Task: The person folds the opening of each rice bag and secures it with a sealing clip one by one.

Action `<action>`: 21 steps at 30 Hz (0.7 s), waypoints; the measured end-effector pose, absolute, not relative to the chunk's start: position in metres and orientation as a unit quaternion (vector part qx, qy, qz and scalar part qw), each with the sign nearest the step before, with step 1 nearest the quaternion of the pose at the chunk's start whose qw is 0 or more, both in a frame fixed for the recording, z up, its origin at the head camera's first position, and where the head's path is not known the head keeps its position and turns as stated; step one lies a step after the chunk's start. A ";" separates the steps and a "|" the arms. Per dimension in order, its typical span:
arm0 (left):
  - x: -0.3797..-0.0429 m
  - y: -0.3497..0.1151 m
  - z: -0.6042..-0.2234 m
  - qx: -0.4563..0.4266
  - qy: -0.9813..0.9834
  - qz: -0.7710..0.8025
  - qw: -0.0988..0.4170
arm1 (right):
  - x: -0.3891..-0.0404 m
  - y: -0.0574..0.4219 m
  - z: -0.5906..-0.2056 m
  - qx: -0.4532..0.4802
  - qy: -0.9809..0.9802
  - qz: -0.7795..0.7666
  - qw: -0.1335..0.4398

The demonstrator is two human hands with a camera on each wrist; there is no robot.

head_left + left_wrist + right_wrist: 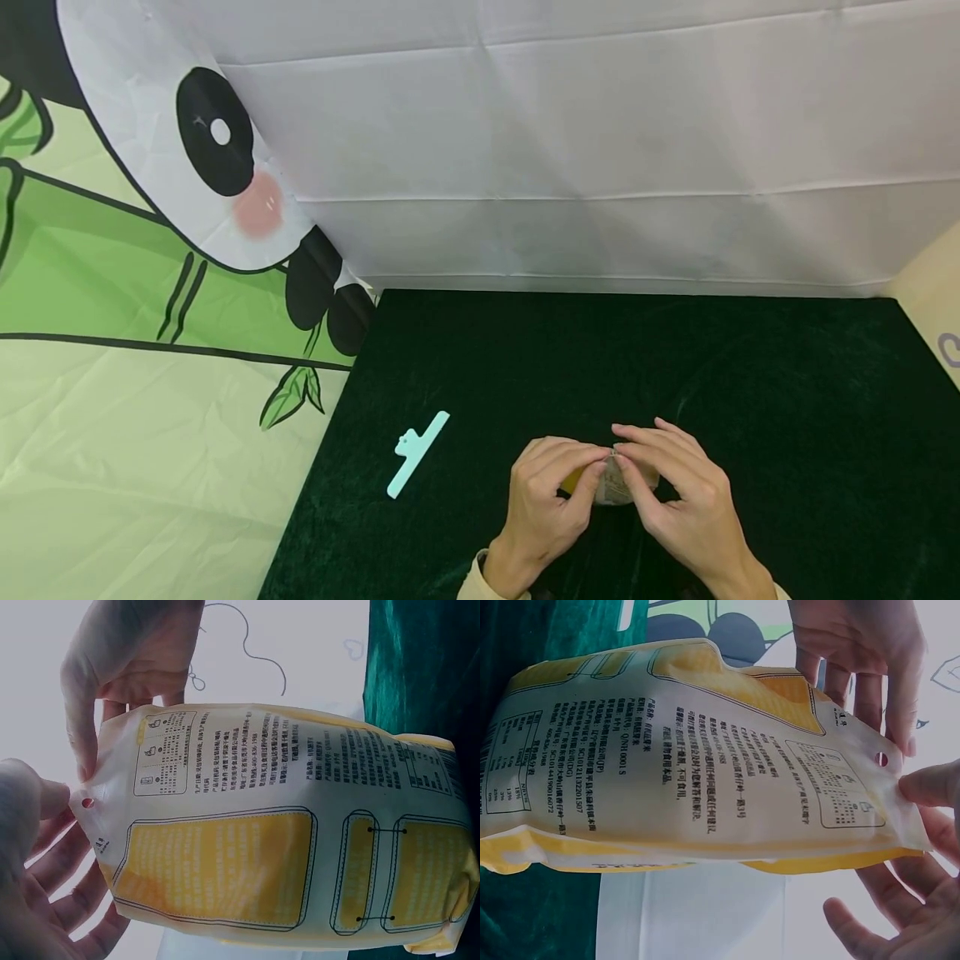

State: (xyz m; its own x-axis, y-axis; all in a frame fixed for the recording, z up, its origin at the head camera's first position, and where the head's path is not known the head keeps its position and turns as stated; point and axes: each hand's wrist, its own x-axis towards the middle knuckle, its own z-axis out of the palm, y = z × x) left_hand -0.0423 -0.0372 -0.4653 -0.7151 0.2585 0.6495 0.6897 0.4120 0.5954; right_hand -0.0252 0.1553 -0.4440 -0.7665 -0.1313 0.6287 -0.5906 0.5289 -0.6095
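A yellow and white printed food bag (247, 757) stands upright on the table. In the head view only a small part of the bag (615, 487) shows between the hands. My left hand (543, 496) pinches its top edge between thumb and index finger. Right beside it, my right hand (686, 492) pinches the same edge, the fingertips of both hands nearly meeting. A small round hole lies near the pinched corner of the bag (735, 750). Off to the left lies a light blue sealing clip (417, 456), apart from both hands.
Dark green cloth (787, 400) covers the table. Behind it hangs a pale curtain (600, 133), with a panda and bamboo print (225, 133) toward the left. A cream panel (933, 292) borders the table on the right.
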 end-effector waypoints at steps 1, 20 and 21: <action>-0.042 -0.037 -0.465 -0.294 -0.804 -0.460 0.238 | -0.025 0.155 -0.444 0.218 -0.833 0.434 0.265; -0.043 -0.035 -0.464 -0.295 -0.782 -0.486 0.255 | -0.025 0.154 -0.444 0.215 -0.834 0.436 0.261; -0.043 -0.035 -0.464 -0.295 -0.782 -0.486 0.256 | -0.025 0.154 -0.444 0.210 -0.836 0.436 0.258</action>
State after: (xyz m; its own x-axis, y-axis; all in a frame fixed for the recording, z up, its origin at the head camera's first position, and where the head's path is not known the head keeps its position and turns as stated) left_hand -0.0430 -0.0352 -0.4644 -0.6948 0.2137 0.6867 0.7103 0.3535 0.6086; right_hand -0.0250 0.1541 -0.4443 -0.7788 -0.1263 0.6144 -0.5759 0.5322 -0.6205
